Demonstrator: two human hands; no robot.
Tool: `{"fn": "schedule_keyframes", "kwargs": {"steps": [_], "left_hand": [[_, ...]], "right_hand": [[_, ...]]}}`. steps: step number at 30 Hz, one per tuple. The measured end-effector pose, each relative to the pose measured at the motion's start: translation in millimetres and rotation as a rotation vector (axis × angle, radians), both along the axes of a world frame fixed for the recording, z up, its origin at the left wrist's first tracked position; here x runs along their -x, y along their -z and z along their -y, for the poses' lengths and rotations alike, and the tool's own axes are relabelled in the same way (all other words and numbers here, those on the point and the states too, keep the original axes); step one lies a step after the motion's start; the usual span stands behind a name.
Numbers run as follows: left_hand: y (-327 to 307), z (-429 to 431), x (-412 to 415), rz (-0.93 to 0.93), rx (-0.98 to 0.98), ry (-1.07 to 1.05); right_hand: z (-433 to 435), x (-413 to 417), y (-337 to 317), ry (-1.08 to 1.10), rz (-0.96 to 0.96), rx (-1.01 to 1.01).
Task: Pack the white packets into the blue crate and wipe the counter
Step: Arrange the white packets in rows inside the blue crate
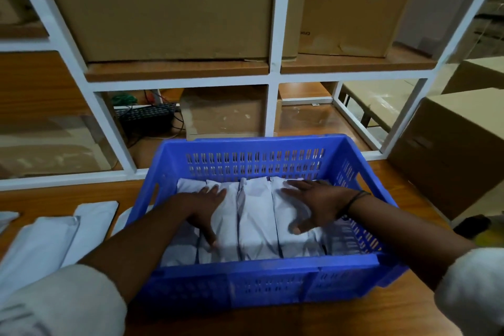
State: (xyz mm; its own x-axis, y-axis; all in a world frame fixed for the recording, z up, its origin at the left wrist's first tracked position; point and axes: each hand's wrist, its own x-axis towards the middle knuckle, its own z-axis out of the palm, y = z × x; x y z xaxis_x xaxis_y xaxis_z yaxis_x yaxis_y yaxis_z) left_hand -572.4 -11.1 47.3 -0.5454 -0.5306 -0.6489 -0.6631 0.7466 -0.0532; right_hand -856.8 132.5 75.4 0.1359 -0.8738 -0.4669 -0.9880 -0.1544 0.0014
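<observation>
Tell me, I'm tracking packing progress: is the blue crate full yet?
Not full: white plastic packets line the blue slotted plastic crate, well below its rim; more packets lie on the wooden counter.

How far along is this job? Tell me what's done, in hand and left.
Done: several packed packets stand in a row in the crate. In hand: the left hand and right hand press flat on that row. Left: loose packets lie on the counter beside the crate; no wiping cloth is in view.
</observation>
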Motion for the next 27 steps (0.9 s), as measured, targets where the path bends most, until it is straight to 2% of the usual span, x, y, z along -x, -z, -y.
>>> {"fn": "schedule_keyframes", "kwargs": {"steps": [2,5,9,11,15,18,20,22,24,27], "left_hand": [[-8.1,1.7,-1.8,-0.014,0.066,-0.102],[-27.0,-0.4,-6.3,0.081,0.166,-0.168],[-20.1,-7.9,-22.8,0.111,0.115,-0.154],[-4.6,-14.6,-32.5,0.111,0.184,-0.157],[-13.8,-18.5,-37.7,0.142,0.36,-0.02],[-28.6,-20.4,-41.0,0.147,0.48,0.102],[-29.7,-22.0,-52.6,0.09,0.538,0.132],[-31.3,-20.3,-69.6,-0.027,0.56,0.164],[-37.1,-17.0,-86.8,-0.212,0.544,0.181],[-52.4,-8.2,-112.1,-0.571,0.37,0.011]], "right_hand": [[5.9,-13.9,-3.4,0.03,0.062,0.01],[15.8,-56.3,0.6,-0.032,0.094,0.011],[34.7,-104.9,11.9,-0.094,-0.043,-0.027],[42.4,-114.6,16.1,-0.095,-0.139,-0.064],[49.4,-118.7,12.9,-0.021,-0.123,-0.132],[54.9,-137.7,2.2,-0.038,-0.092,-0.06],[59.0,-159.9,1.5,-0.078,-0.068,-0.058],[60.8,-182.0,8.1,-0.129,-0.141,-0.076],[60.4,-194.5,15.7,-0.173,-0.235,-0.07],[58.1,-193.0,11.4,-0.107,-0.212,-0.045]]}}
